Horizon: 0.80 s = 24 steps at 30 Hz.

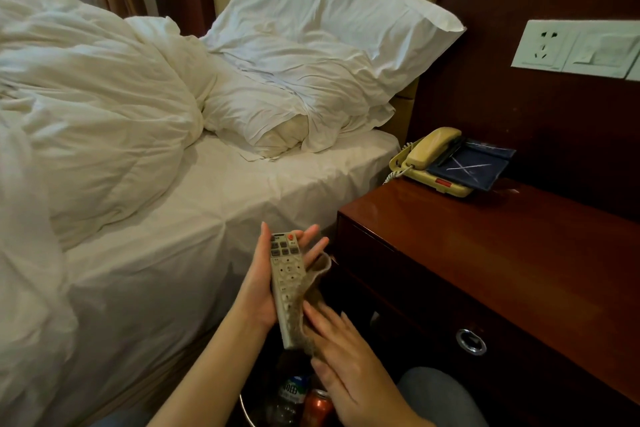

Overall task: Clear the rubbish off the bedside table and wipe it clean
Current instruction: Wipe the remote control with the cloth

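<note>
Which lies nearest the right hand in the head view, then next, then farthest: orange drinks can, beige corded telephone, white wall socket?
1. Orange drinks can, in the bin just beneath the right hand.
2. Beige corded telephone, at the bedside table's back.
3. White wall socket, high at the upper right.

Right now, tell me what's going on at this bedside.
A person's left hand holds a remote while the right hand presses a beige cloth against its side, apparently wiping it. A bin below holds a plastic bottle and a can. On the bedside table, a yellow phone and a dark blue tray sit at the back.
</note>
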Tool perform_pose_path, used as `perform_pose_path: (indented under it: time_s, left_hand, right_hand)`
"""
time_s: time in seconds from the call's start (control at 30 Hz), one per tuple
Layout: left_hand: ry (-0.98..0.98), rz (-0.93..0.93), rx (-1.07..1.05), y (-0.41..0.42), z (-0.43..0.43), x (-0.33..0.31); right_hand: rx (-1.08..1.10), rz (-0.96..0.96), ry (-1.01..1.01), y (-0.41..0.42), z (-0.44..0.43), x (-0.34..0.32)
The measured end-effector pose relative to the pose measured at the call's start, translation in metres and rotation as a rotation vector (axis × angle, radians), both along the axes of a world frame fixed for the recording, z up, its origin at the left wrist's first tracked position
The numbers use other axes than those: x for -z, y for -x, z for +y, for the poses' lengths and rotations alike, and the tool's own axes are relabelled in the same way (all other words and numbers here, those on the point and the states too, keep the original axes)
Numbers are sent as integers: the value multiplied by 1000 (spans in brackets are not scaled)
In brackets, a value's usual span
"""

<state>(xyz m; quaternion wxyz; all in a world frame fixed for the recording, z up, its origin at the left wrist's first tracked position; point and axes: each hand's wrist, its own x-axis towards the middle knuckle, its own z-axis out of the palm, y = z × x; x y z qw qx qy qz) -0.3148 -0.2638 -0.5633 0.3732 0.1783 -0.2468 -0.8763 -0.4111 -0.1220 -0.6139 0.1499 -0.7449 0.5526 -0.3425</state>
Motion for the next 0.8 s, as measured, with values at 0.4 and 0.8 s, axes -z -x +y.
perform_pose_path:
  time_s: [0.4,0.8]
  left_hand:
    - [109,-150,56,-6,1,1]
    - [83,-192,76,-1,-1,11]
  right_hand:
    - [149,-1048,-80,19,-24,-80]
    - [34,-83,-61,-15,-31,-32]
